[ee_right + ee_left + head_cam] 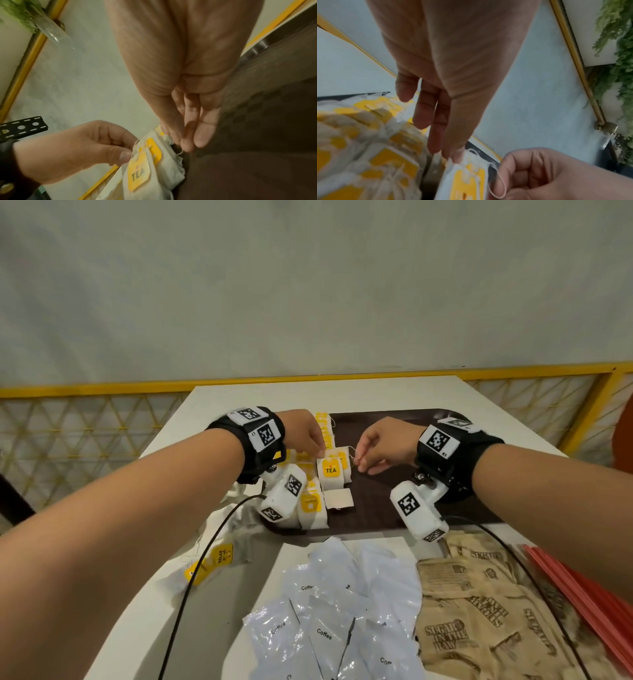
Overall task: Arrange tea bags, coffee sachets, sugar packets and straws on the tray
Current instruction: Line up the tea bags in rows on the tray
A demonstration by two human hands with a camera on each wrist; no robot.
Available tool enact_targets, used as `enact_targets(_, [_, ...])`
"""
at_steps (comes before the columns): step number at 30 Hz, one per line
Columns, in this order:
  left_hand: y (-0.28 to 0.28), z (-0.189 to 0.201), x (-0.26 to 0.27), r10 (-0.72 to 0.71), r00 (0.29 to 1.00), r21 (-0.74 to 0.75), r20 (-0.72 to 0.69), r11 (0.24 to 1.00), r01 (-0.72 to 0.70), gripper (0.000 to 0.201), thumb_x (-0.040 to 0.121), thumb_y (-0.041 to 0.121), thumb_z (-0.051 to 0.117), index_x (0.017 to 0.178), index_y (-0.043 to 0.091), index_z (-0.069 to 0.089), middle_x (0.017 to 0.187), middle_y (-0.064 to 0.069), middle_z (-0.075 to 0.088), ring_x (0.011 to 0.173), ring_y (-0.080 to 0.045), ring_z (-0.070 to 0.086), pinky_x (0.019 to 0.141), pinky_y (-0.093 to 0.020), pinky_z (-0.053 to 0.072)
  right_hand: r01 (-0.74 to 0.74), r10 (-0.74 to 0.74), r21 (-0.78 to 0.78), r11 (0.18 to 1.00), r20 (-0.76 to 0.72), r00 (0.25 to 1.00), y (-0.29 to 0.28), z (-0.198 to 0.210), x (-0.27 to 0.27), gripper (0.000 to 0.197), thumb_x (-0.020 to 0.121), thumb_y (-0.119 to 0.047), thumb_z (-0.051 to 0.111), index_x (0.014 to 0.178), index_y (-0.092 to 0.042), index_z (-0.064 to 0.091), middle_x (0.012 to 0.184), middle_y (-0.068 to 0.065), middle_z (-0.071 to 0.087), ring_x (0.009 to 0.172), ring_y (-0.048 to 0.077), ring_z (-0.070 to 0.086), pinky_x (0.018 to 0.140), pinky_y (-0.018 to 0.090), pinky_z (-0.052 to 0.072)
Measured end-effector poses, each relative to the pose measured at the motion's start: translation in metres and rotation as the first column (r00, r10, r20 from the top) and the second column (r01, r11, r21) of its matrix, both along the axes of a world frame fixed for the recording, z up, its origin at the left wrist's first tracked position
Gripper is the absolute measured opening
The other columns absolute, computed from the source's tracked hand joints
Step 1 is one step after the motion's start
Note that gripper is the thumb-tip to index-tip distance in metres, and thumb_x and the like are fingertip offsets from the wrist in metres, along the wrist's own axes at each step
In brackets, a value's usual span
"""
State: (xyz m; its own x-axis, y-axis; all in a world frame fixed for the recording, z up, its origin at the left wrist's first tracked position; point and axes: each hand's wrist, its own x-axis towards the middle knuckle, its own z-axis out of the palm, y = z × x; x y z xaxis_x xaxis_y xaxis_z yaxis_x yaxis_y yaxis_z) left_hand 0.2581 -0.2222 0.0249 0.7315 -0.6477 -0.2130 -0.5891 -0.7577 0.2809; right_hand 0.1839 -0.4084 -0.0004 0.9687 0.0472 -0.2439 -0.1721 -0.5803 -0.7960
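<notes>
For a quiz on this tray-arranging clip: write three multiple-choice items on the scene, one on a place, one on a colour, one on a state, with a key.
1. Where do the coffee sachets lie?
A. on the table, nearer the person than the tray
B. on the tray
C. on the floor

2. What colour are the straws?
A. green
B. red
C. white

3. What is the right hand doing?
A. lying flat on the table
B. gripping a straw
C. pinching a tea bag's string

Key: 1 A, the sachets lie off the tray on the near side; 2 B, the head view shows them red; 3 C, the thread runs into its fingertips in the left wrist view.
</notes>
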Motion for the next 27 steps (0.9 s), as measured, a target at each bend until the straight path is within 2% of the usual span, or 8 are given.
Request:
enact_targets(5, [-0.007, -0.006, -0.003, 0.037, 0.999, -0.047, 0.010, 0.998, -0.036, 0.024, 0.093, 0.033, 0.057, 0.090, 0.014, 0.072, 0.094, 0.002, 0.069, 0.079, -0.010, 0.055, 0.073, -0.022, 0.043, -0.028, 0.030, 0.048, 0.998, -0.035, 0.999, 0.012, -0.010, 0.000, 0.014, 0.081, 0.012, 0.065, 0.081, -0.002, 0.066, 0.082, 0.015, 0.068, 0.083, 0.023, 0.068, 0.079, 0.031, 0.058])
enact_targets(9, [-0.007, -0.010, -0.001, 0.047, 0.996, -0.043, 0.070, 0.998, -0.044, 0.019, 0.088, 0.022, 0.066, 0.102, 0.012, 0.073, 0.098, 0.000, 0.069, 0.084, -0.008, 0.056, 0.079, -0.022, 0.042, -0.030, 0.035, 0.074, 0.997, -0.066, 0.997, 0.016, -0.012, -0.001, 0.013, 0.082, 0.012, 0.064, 0.086, 0.000, 0.067, 0.092, 0.019, 0.068, 0.091, 0.025, 0.068, 0.078, 0.029, 0.058])
enact_targets(11, [-0.009, -0.010, 0.002, 0.083, 0.991, -0.066, 0.101, 0.995, -0.076, 0.019, 0.088, 0.020, 0.066, 0.102, 0.010, 0.073, 0.098, 0.001, 0.069, 0.089, -0.012, 0.059, 0.082, -0.025, 0.046, -0.032, 0.036, 0.060, 0.998, -0.063, 0.997, 0.015, -0.012, -0.002, 0.015, 0.082, 0.013, 0.064, 0.092, 0.002, 0.068, 0.093, 0.017, 0.068, 0.086, 0.021, 0.068, 0.077, 0.027, 0.058])
enact_targets(14, [-0.013, -0.009, 0.008, 0.111, 0.986, -0.085, 0.123, 0.991, -0.100, 0.021, 0.088, 0.017, 0.065, 0.105, 0.008, 0.073, 0.108, -0.005, 0.070, 0.102, -0.020, 0.063, 0.091, -0.030, 0.048, -0.040, 0.042, 0.031, 0.999, -0.045, 0.998, 0.015, -0.012, -0.002, 0.019, 0.082, 0.014, 0.063, 0.094, 0.000, 0.069, 0.090, 0.012, 0.067, 0.084, 0.019, 0.067, 0.077, 0.026, 0.058])
enact_targets(17, [-0.021, -0.010, 0.010, 0.095, 0.988, -0.017, 0.118, 0.995, -0.094, 0.025, 0.090, 0.020, 0.063, 0.110, 0.008, 0.071, 0.114, -0.007, 0.068, 0.107, -0.021, 0.061, 0.090, -0.029, 0.046, -0.037, 0.038, 0.015, 0.999, -0.029, 0.999, 0.016, -0.013, -0.001, 0.022, 0.082, 0.013, 0.063, 0.089, -0.006, 0.071, 0.092, 0.011, 0.066, 0.084, 0.020, 0.064, 0.081, 0.029, 0.058])
enact_targets(22, [-0.027, -0.015, 0.013, 0.096, 0.989, 0.131, 0.111, 0.985, -0.110, 0.030, 0.093, 0.022, 0.056, 0.116, 0.004, 0.066, 0.118, -0.009, 0.065, 0.111, -0.024, 0.059, 0.096, -0.033, 0.046, -0.062, 0.061, -0.008, 0.998, -0.046, 0.997, 0.019, -0.014, 0.000, 0.027, 0.082, 0.013, 0.063, 0.105, 0.001, 0.069, 0.094, 0.011, 0.067, 0.082, 0.018, 0.064, 0.078, 0.026, 0.058])
enact_targets(25, [-0.029, -0.016, 0.014, 0.105, 0.987, 0.186, 0.123, 0.974, -0.127, 0.032, 0.094, 0.021, 0.052, 0.118, 0.004, 0.064, 0.115, -0.008, 0.064, 0.108, -0.023, 0.058, 0.097, -0.033, 0.045, -0.070, 0.069, -0.014, 0.997, -0.043, 0.997, 0.019, -0.013, -0.001, 0.029, 0.083, 0.013, 0.063, 0.109, 0.002, 0.068, 0.096, 0.012, 0.068, 0.083, 0.018, 0.064, 0.079, 0.026, 0.057])
enact_targets(27, [-0.030, -0.014, 0.013, 0.104, 0.984, 0.195, 0.143, 0.972, -0.131, 0.032, 0.095, 0.020, 0.052, 0.120, 0.005, 0.063, 0.121, -0.009, 0.062, 0.113, -0.024, 0.056, 0.100, -0.034, 0.044, -0.076, 0.075, -0.033, 0.997, -0.039, 0.996, 0.020, -0.013, -0.002, 0.029, 0.083, 0.011, 0.063, 0.109, 0.001, 0.069, 0.098, 0.013, 0.069, 0.081, 0.016, 0.064, 0.081, 0.027, 0.057])
